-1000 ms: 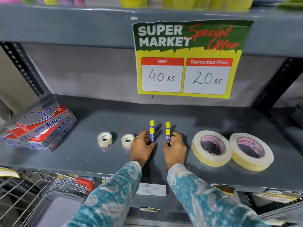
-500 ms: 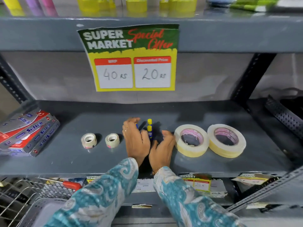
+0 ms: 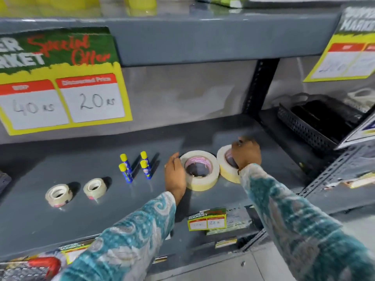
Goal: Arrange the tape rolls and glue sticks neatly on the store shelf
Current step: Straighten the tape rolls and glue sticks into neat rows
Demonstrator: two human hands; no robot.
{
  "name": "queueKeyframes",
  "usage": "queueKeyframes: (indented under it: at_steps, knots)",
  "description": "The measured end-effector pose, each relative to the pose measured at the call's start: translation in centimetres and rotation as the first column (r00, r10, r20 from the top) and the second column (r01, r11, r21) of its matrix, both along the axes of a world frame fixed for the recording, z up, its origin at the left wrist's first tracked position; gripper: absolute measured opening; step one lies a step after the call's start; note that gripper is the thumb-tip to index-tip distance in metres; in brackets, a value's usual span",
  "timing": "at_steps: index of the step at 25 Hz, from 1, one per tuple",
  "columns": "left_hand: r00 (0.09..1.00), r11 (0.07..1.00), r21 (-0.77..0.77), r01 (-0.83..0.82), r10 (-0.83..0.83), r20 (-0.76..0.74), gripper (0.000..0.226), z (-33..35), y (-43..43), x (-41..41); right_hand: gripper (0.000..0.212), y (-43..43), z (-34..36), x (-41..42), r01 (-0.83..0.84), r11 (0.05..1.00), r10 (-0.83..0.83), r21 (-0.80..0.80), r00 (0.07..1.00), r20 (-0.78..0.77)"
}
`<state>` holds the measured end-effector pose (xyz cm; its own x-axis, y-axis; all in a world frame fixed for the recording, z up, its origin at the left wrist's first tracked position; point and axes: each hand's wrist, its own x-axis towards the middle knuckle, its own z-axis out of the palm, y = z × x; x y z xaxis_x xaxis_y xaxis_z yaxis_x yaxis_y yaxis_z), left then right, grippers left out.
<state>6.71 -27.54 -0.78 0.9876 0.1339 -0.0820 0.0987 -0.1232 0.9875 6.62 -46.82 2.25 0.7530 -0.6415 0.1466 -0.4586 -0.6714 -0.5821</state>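
On the grey shelf (image 3: 81,159) lie two small clear tape rolls (image 3: 58,194) (image 3: 95,188) at the left. Four blue glue sticks with yellow caps (image 3: 135,166) stand in two pairs in the middle. Two large cream tape rolls sit side by side at the right. My left hand (image 3: 175,176) rests with straight fingers against the left side of the nearer large roll (image 3: 199,171). My right hand (image 3: 246,153) lies over the right large roll (image 3: 224,166), its fingers curled over the far rim and hiding much of it.
A yellow and green price poster (image 3: 60,88) hangs from the shelf above. A dark upright post (image 3: 259,86) bounds the bay on the right, with a black perforated basket (image 3: 316,122) beyond it. Small price labels (image 3: 207,220) stick to the shelf's front edge. A cart's red handle (image 3: 44,266) shows at bottom left.
Both hands have left the glue sticks and moved right to the two large tape rolls. The glue sticks now stand free. The view has swung to the right.
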Motion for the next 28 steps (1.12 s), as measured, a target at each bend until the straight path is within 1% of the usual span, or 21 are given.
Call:
queueKeyframes:
  at_steps: [1,2,3,6,8,10,12,14,16,19,20,24,28]
  knots:
    - [1.0,1.0,-0.02,-0.018,0.018,-0.022,0.035,-0.2,-0.1,0.1,0.035,-0.8,-0.3,0.2,-0.009,1.0,0.012,0.026,0.995,-0.103]
    - [0.999,0.999,-0.036,-0.039,0.038,-0.038,0.034,-0.4,-0.3,0.2,0.034,-1.3,-0.5,0.2,-0.012,0.999,0.018,0.038,0.985,-0.17]
    - [0.997,0.997,-0.044,-0.057,0.055,-0.049,0.033,-0.5,-0.5,0.4,0.033,-1.6,-0.6,0.1,-0.005,0.999,0.013,0.038,0.979,-0.202]
    - [0.994,0.993,-0.072,-0.094,0.089,-0.066,0.03,-0.8,-0.6,0.5,0.033,-2.1,-0.7,-0.1,-0.005,1.0,0.008,0.016,0.977,-0.213]
    - [0.99,0.984,-0.119,-0.131,0.123,-0.075,0.029,-0.9,-0.7,0.4,0.033,-3.0,-0.8,-0.3,-0.032,0.998,0.045,0.061,0.975,-0.219]
    - [0.982,0.973,-0.151,-0.175,0.162,-0.099,0.029,-0.7,-0.9,0.3,0.036,-4.2,-1.1,-0.6,-0.024,0.988,0.051,0.152,0.983,-0.176]
    - [0.972,0.959,-0.185,-0.215,0.192,-0.138,0.027,-0.4,-1.2,0.4,0.039,-4.7,-1.8,-1.0,0.023,0.95,-0.002,0.311,0.998,-0.068]
    - [0.963,0.943,-0.228,-0.241,0.204,-0.175,0.028,-0.1,-1.7,0.5,0.036,-4.7,-2.4,-1.4,0.064,0.855,-0.122,0.515,0.989,0.079]
    - [0.955,0.933,-0.244,-0.264,0.216,-0.205,0.029,0.0,-2.0,0.6,0.029,-4.5,-3.1,-1.7,0.065,0.786,-0.22,0.614,0.959,0.18]
    - [0.951,0.936,-0.216,-0.277,0.235,-0.201,0.026,0.0,-2.3,0.7,0.024,-4.3,-3.7,-1.7,0.047,0.752,-0.268,0.657,0.933,0.241]
    - [0.955,0.944,-0.193,-0.266,0.23,-0.188,0.024,0.0,-2.4,0.7,0.024,-4.2,-3.8,-1.7,0.047,0.758,-0.264,0.651,0.934,0.24]
    - [0.965,0.97,-0.109,-0.218,0.197,-0.175,0.033,-0.5,-2.3,0.8,0.027,-4.0,-4.0,-1.9,0.04,0.798,-0.231,0.601,0.942,0.244]
    - [0.97,0.979,-0.098,-0.179,0.159,-0.181,0.036,-0.6,-1.9,1.0,0.029,-3.9,-3.8,-2.3,0.035,0.809,-0.23,0.587,0.938,0.261]
